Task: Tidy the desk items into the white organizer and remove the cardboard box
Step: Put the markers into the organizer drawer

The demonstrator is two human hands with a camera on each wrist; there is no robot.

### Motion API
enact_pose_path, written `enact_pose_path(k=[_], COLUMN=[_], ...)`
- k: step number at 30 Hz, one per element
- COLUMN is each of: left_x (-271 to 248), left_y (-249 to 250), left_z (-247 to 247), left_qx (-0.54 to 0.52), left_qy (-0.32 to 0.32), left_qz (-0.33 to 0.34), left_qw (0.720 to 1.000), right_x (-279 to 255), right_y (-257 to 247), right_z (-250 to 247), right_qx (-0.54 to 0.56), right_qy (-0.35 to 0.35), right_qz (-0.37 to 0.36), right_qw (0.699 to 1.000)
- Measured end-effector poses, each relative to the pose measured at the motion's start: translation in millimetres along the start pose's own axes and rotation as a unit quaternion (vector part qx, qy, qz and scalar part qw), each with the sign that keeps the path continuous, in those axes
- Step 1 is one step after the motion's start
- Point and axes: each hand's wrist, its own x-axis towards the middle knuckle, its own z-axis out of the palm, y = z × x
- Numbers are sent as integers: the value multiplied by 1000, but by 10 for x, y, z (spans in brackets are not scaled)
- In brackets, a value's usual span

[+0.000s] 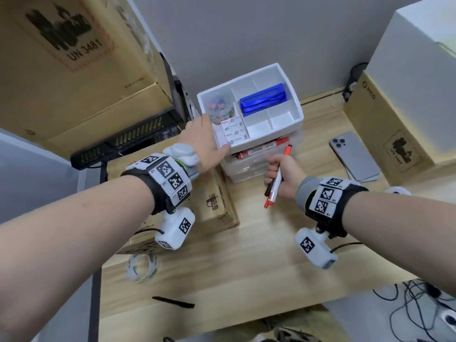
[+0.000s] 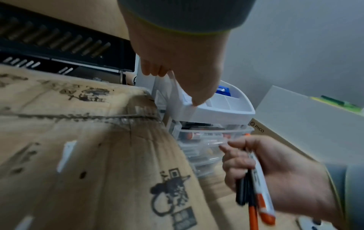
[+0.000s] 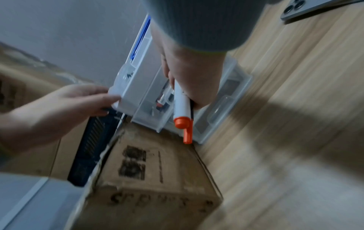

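Note:
The white organizer (image 1: 271, 135) (image 2: 216, 115) (image 3: 138, 87) sits on a stack of clear drawers (image 1: 249, 164) by the wall. It holds a blue case (image 1: 261, 98), a tub of clips (image 1: 219, 107) and a label pack (image 1: 233, 130). My left hand (image 1: 204, 141) (image 2: 183, 70) (image 3: 78, 99) grips its front-left corner, thumb on the front rim. My right hand (image 1: 283, 171) (image 2: 275, 168) (image 3: 193, 74) holds a bundle of markers (image 1: 275, 186) (image 2: 260, 186) (image 3: 182, 105) at the drawer fronts. A flat cardboard box (image 1: 217, 203) (image 2: 78, 155) (image 3: 153, 171) lies left of the drawers.
A phone (image 1: 355, 156) lies on the desk to the right, beside a brown carton (image 1: 394, 119). A tape roll (image 1: 142, 267) and a black pen (image 1: 172, 302) lie near the front edge. A large carton (image 1: 74, 58) and black device (image 1: 123, 144) stand at left.

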Motion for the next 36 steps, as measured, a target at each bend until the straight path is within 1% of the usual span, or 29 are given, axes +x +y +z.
enact_pose_path(k=[3,6,8,10,11,13,14,15,17,19,20,22,25,28,29,30,33,36], left_x=[21,37,32,32,33,37,50,55,66,75,89,108,128,151,150,151,153,166], left_y=[58,109,123,102,88,45,45,46,49,42,22,9,32,40,38,28,11,-6], left_z=[25,-4,-37,-69,-84,-143,-162,-193,-253,-297,-312,-345,-403,-413,-413,-410,-401,-394], left_qx=[-10,20,37,41,46,57,61,63,70,70,67,60,48,44,42,40,34,42], left_qy=[0,-21,-34,-53,-67,-90,-101,-110,-124,-131,-133,-139,-147,-152,-152,-152,-153,-151], left_qz=[-6,-4,0,2,6,16,19,21,20,20,20,26,33,37,39,40,40,42], left_qw=[1000,1000,999,998,997,994,993,992,990,989,989,988,987,987,987,987,987,987], right_x=[-106,-297,-429,-559,-621,-737,-792,-836,-852,-779,-715,-571,-378,-253,-225,-194,-168,-145], right_y=[149,229,242,240,229,157,87,6,-171,-299,-333,-359,-335,-295,-285,-278,-266,-265], right_z=[-215,-364,-374,-284,-193,68,196,321,530,648,684,692,614,516,485,455,389,339], right_qx=[-21,-24,-41,-76,-103,-178,-223,-275,-382,-475,-508,-553,-623,-695,-714,-729,-758,-761], right_qy=[16,28,29,1,-22,-77,-103,-122,-137,-140,-139,-132,-127,-118,-117,-117,-112,-112], right_qz=[6,11,7,-13,-36,-110,-156,-200,-278,-337,-359,-384,-389,-394,-389,-378,-349,-366], right_qw=[1000,999,999,997,994,975,957,932,871,801,770,727,667,590,570,559,539,525])
